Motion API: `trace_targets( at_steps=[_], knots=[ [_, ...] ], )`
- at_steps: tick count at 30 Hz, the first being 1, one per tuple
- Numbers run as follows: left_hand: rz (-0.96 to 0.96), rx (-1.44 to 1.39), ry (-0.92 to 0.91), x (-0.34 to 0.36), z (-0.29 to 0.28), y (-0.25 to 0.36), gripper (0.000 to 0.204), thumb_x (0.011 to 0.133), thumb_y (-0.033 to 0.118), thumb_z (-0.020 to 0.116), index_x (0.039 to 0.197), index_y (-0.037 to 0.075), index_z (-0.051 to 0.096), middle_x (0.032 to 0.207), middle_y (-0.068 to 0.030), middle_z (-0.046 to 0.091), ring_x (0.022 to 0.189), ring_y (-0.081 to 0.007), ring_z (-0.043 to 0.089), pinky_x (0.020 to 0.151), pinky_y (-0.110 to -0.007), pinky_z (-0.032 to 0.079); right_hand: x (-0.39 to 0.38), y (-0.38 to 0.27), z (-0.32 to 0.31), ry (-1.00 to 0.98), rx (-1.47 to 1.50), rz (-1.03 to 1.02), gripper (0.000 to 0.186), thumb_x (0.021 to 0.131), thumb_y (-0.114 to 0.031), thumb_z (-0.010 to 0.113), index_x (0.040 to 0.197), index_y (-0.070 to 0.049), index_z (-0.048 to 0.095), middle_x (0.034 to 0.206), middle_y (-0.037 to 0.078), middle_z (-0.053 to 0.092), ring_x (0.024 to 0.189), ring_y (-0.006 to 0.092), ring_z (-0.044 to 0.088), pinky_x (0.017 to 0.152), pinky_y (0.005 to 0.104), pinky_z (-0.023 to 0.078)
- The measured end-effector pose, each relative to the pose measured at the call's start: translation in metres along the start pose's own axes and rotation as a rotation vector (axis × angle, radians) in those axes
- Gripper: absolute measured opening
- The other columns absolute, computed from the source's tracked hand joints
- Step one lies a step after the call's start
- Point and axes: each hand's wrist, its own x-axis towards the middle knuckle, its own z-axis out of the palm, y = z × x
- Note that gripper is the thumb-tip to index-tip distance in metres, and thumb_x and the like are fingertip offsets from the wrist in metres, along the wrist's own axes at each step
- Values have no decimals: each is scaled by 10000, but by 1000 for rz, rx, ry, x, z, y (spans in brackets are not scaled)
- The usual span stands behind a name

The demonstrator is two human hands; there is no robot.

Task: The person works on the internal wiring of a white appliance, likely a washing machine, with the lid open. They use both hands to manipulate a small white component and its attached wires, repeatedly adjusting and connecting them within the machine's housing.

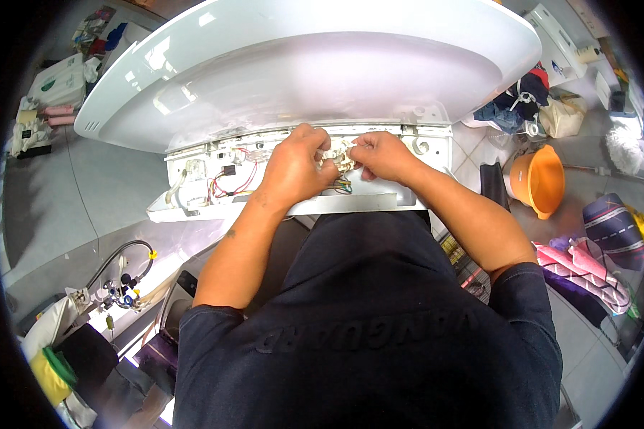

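Note:
In front of me lies a long white appliance panel (365, 205), its inside exposed and its wiring showing. My left hand (298, 166) reaches over it with fingers curled round a cluster of off-white wire connectors (342, 156). From the other side, my right hand (381, 156) pinches the same cluster between thumb and fingertips. The fingers hide part of the cluster. Just below it, dark and coloured wires (341, 186) loop out. Red wires (250, 179) and a small black connector (229, 171) lie in the panel, left of my left hand.
A large glossy white curved cover (315, 64) rises behind the panel. To the right stand an orange tub (546, 182) and a heap of dark clothes (515, 104). Pink cloth (583, 272) lies farther down. A black hose (114, 257) and valves (122, 293) are at lower left.

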Motion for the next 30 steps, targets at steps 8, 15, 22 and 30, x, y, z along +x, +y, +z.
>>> trace_targets(
  at_steps=[8, 15, 22, 30],
  knots=[
    [-154, -90, 1, -1, -9, -7, 196, 703, 78, 722, 846, 17, 603, 773, -110, 593, 657, -223, 604, 637, -346, 507, 3, 5, 1, -1, -11, -9, 318, 855, -274, 677, 1010, 4, 674, 793, 104, 723, 589, 156, 681, 587, 302, 553],
    [-178, -109, -56, -3, -7, -10, 193, 708, 93, 721, 843, 12, 609, 728, -120, 617, 648, -252, 613, 628, -363, 504, 0, 2, 0, -16, -11, -6, 303, 878, -269, 670, 999, 9, 668, 783, 109, 717, 580, 156, 678, 578, 300, 545],
    [-194, -144, -42, -4, -7, -7, 205, 728, 90, 729, 891, 7, 637, 756, -118, 645, 661, -240, 628, 637, -351, 515, 2, 5, 0, 3, -14, -8, 341, 863, -277, 675, 1029, 21, 673, 791, 112, 720, 582, 158, 682, 574, 294, 545],
    [-127, -246, 56, -12, 3, -22, 259, 775, 45, 714, 1031, 7, 704, 790, -92, 681, 695, -145, 643, 679, -279, 539, 1, 3, 0, -2, -19, -11, 337, 862, -267, 666, 1023, 29, 677, 795, 109, 719, 578, 156, 678, 572, 296, 547]
  ],
)
